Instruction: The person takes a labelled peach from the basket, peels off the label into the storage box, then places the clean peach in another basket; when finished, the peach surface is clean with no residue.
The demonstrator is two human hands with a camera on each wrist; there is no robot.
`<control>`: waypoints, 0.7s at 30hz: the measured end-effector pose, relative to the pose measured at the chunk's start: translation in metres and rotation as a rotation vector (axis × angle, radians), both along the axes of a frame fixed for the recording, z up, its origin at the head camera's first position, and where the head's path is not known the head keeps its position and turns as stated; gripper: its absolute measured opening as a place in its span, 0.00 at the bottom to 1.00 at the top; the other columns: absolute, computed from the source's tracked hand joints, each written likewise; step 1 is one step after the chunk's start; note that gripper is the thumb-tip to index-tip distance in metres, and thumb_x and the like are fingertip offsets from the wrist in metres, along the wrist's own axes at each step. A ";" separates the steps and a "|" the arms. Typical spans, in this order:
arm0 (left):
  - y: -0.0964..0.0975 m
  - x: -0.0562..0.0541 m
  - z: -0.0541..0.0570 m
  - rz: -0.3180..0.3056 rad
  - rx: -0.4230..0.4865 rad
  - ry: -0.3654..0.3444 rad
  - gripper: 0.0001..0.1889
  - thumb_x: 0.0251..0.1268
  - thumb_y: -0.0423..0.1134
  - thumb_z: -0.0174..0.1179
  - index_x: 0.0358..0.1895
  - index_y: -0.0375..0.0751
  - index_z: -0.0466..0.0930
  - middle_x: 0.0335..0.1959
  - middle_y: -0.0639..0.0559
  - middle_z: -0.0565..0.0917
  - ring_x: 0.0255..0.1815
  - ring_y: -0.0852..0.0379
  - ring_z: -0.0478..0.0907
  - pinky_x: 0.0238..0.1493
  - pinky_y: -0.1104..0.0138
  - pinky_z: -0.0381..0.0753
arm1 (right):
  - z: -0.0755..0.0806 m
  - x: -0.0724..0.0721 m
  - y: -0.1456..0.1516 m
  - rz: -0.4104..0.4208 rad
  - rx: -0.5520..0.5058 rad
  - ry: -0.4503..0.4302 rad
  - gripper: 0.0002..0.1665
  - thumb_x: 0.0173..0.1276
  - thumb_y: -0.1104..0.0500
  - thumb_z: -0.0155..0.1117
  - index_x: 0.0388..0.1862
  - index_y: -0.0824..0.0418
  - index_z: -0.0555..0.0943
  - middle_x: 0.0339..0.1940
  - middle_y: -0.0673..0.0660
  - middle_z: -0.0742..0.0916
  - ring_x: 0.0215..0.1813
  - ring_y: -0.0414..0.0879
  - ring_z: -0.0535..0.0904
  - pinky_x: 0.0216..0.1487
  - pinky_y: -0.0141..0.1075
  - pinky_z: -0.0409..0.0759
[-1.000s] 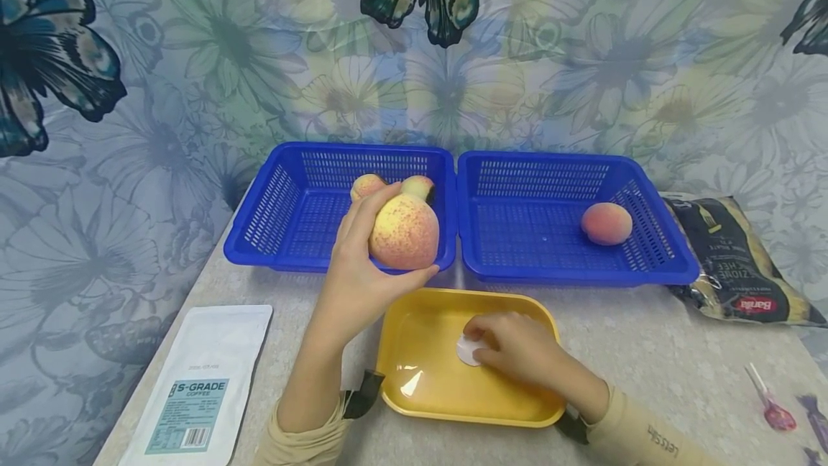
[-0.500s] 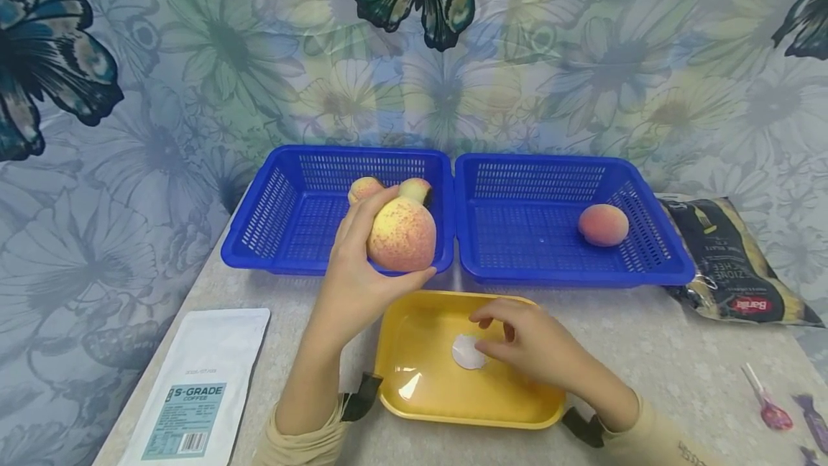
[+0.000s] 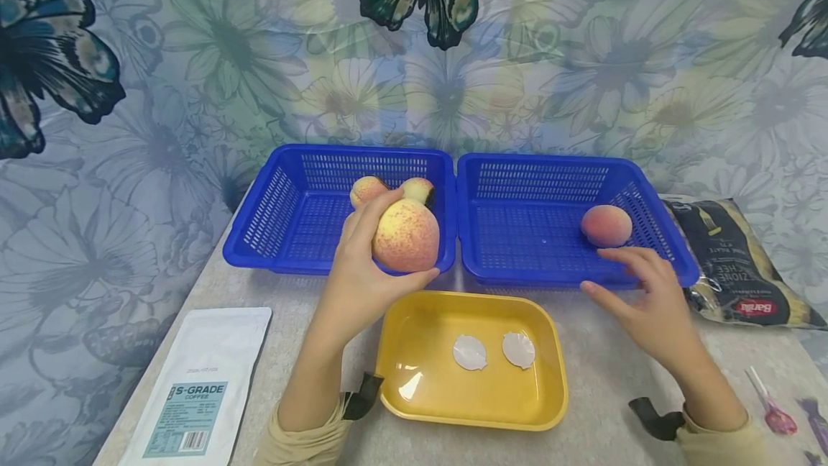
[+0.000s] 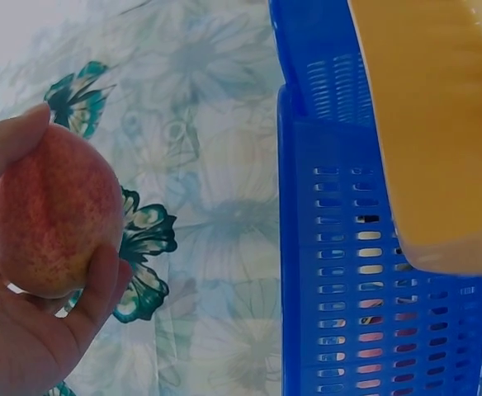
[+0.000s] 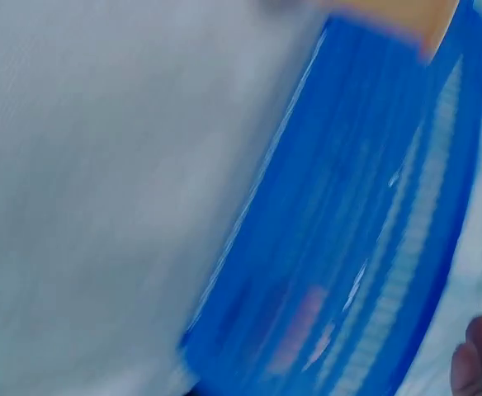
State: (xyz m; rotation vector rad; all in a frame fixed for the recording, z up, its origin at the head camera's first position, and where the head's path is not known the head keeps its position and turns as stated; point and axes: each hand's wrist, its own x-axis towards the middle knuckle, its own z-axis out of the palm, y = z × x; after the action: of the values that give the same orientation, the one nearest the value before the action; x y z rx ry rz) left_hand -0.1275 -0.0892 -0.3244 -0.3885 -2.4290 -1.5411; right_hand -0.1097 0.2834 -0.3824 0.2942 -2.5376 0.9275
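Observation:
My left hand (image 3: 362,275) grips a large yellow-red peach (image 3: 406,236), held up in front of the left blue basket (image 3: 259,257); the left wrist view shows thumb and fingers around the same peach (image 4: 55,210). Two smaller peaches (image 3: 417,190) lie in that basket, partly hidden behind the hand. With fingers spread and holding nothing, my right hand (image 3: 653,308) is over the front rim of the right blue basket (image 3: 543,275), just short of a pink peach (image 3: 606,226) inside. Two white, roughly round flat pieces (image 3: 468,352) lie in the yellow tray (image 3: 472,416).
A white coffee pouch (image 3: 200,380) lies at the left. Beside the right basket is a dark pasta bag (image 3: 737,261). A lollipop (image 3: 776,412) and purple-wrapped sweets (image 3: 813,419) lie at the right edge. Behind the baskets hangs a flowered, butterfly-patterned cloth (image 3: 453,92).
My right hand has left the white pieces in the yellow tray and moved right and forward to the right basket, uncovering the second piece. The left hand and its peach have stayed nearly still.

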 end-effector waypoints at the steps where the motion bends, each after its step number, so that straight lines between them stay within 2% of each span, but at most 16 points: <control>1: 0.001 0.000 0.000 -0.002 -0.005 -0.003 0.51 0.37 0.43 0.83 0.69 0.70 0.66 0.67 0.63 0.70 0.70 0.59 0.62 0.64 0.46 0.73 | -0.001 -0.002 0.009 -0.035 0.005 -0.011 0.30 0.52 0.63 0.79 0.55 0.63 0.82 0.55 0.63 0.81 0.56 0.47 0.69 0.57 0.43 0.61; 4: 0.002 -0.002 -0.001 -0.014 -0.020 0.002 0.51 0.37 0.43 0.83 0.70 0.67 0.66 0.68 0.63 0.71 0.72 0.58 0.60 0.65 0.47 0.72 | -0.003 -0.006 0.034 -0.119 0.022 -0.048 0.33 0.54 0.59 0.78 0.58 0.68 0.78 0.60 0.74 0.75 0.64 0.68 0.61 0.59 0.62 0.51; 6: 0.003 -0.002 -0.001 -0.023 -0.026 0.006 0.51 0.37 0.42 0.83 0.70 0.65 0.66 0.67 0.63 0.72 0.71 0.58 0.60 0.65 0.48 0.73 | -0.005 -0.007 0.048 -0.163 0.030 -0.100 0.37 0.59 0.55 0.76 0.62 0.71 0.75 0.64 0.78 0.70 0.67 0.76 0.54 0.59 0.70 0.47; 12: 0.005 -0.004 -0.001 -0.041 -0.037 0.008 0.50 0.37 0.42 0.83 0.69 0.62 0.67 0.64 0.62 0.73 0.68 0.58 0.63 0.63 0.50 0.76 | -0.016 -0.012 0.074 -0.235 0.071 -0.206 0.47 0.63 0.48 0.71 0.70 0.74 0.64 0.69 0.82 0.62 0.70 0.80 0.45 0.64 0.75 0.40; 17: 0.005 -0.005 -0.001 -0.053 -0.046 -0.011 0.50 0.37 0.42 0.83 0.69 0.61 0.67 0.65 0.61 0.73 0.66 0.56 0.67 0.62 0.51 0.77 | -0.020 -0.016 0.082 -0.261 0.098 -0.274 0.54 0.63 0.43 0.70 0.75 0.73 0.58 0.72 0.81 0.59 0.71 0.80 0.44 0.63 0.76 0.40; 21: 0.006 -0.008 0.003 -0.075 -0.093 -0.019 0.49 0.38 0.44 0.83 0.70 0.60 0.66 0.67 0.60 0.73 0.64 0.54 0.71 0.61 0.50 0.79 | -0.019 -0.023 0.084 -0.282 0.106 -0.339 0.57 0.64 0.39 0.67 0.77 0.72 0.55 0.75 0.79 0.56 0.71 0.80 0.43 0.61 0.77 0.42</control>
State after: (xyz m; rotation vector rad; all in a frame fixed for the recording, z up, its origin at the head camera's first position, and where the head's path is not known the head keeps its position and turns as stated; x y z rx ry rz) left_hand -0.1356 -0.0831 -0.3219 -0.4897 -2.5348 -1.4712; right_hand -0.1324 0.3675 -0.4015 -0.2067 -2.8410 0.7887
